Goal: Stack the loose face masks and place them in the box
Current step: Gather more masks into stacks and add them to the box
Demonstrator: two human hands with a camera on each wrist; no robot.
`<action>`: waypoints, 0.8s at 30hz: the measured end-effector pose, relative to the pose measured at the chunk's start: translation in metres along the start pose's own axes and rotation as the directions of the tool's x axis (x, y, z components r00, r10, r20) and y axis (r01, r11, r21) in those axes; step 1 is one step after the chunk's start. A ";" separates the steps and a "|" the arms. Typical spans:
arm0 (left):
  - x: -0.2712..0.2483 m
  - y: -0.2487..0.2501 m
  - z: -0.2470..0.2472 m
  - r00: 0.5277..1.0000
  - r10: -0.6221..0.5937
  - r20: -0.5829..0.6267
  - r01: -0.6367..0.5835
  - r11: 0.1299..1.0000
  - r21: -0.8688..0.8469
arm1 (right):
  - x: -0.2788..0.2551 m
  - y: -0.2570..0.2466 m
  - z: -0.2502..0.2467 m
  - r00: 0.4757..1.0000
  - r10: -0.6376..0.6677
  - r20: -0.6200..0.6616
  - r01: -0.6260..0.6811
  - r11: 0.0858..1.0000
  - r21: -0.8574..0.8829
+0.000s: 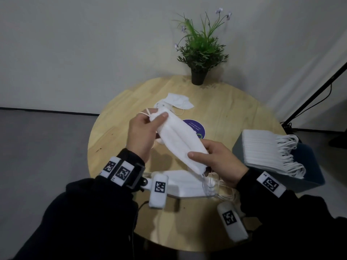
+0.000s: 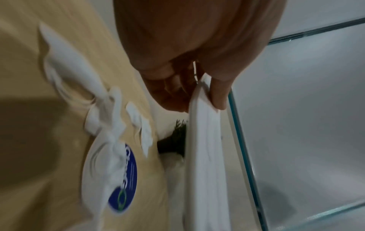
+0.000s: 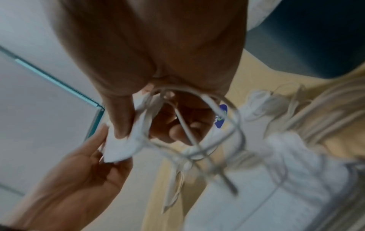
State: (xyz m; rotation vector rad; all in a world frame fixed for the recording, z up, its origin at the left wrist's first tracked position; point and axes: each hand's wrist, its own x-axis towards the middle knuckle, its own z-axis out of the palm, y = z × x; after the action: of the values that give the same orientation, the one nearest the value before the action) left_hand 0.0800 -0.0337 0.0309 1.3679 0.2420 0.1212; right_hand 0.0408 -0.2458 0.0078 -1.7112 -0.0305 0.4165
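Masks lie in four places, as far as I can count: one small pile at the near edge of the table, one mask in my hands, one or two loose masks farther away, and one thick stack in the box. The near pile (image 1: 185, 182) is flat, white and soft, with thin ear loops on its right side. Above it I hold the folded white mask (image 1: 180, 140) slanted in the air over the round wooden table (image 1: 232, 111). My left hand (image 1: 143, 135) pinches its far upper end between thumb and fingers, and my right hand (image 1: 218, 162) pinches its near lower end, where the loops hang down. Behind the mask one round blue sticker (image 1: 199, 127) lies on the pale wood. Farther, the loose crumpled masks (image 1: 176, 103) rest on the table, well apart from my hands. At my right the blue-grey box (image 1: 308, 173) carries the stacked masks (image 1: 266, 149), their loops at the right side. At the far edge stands one potted plant (image 1: 201, 53) in a dark pot.
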 end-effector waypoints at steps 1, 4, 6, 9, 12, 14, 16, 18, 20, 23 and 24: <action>0.004 0.005 -0.006 0.998 0.037 -0.044 -0.038 0.999 -0.016 | 0.000 0.001 -0.001 1.000 0.020 -0.016 -0.019 0.997 0.076; 0.020 0.017 -0.030 0.986 0.050 -0.160 -0.060 0.996 -0.060 | -0.002 -0.001 -0.005 0.996 0.080 -0.039 -0.069 0.970 0.232; 0.033 0.025 -0.047 0.979 -0.084 -0.183 0.040 0.972 -0.230 | -0.003 0.000 -0.009 0.991 0.125 -0.041 -0.110 0.957 0.268; 0.043 0.033 -0.072 0.942 -0.317 -0.106 0.212 0.811 -0.545 | -0.002 0.004 -0.015 0.976 0.198 -0.095 -0.155 0.928 0.338; 0.041 0.039 -0.092 0.907 -0.416 -0.072 0.298 0.751 -0.589 | -0.005 -0.003 -0.024 0.960 0.248 -0.127 -0.158 0.859 0.487; 0.039 0.042 -0.101 0.898 -0.438 -0.055 0.331 0.750 -0.572 | -0.008 -0.009 -0.033 0.960 0.247 -0.132 -0.122 0.793 0.597; 0.036 0.045 -0.108 0.896 -0.443 -0.024 0.364 0.764 -0.533 | -0.012 -0.014 -0.041 0.958 0.238 -0.159 -0.083 0.764 0.640; 0.031 0.049 -0.116 0.893 -0.450 0.030 0.406 0.773 -0.488 | -0.015 -0.017 -0.047 0.942 0.197 -0.273 0.038 0.744 0.667; 0.026 0.050 -0.123 0.887 -0.458 0.051 0.437 0.800 -0.411 | -0.022 -0.023 -0.053 0.933 0.135 -0.334 0.153 0.692 0.705; 0.016 0.048 -0.126 0.880 -0.470 0.066 0.470 0.847 -0.247 | -0.034 -0.028 -0.060 0.967 0.035 -0.253 0.162 0.682 0.714; 0.013 0.046 -0.126 0.874 -0.478 0.086 0.485 0.854 -0.186 | -0.038 -0.025 -0.060 0.964 0.029 -0.264 0.162 0.726 0.668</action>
State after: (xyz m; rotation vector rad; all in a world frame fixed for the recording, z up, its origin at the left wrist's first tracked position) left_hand 0.0648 0.0983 0.0517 1.0693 0.5227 -0.2945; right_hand 0.0284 -0.3073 0.0490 -0.9992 0.2303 0.1107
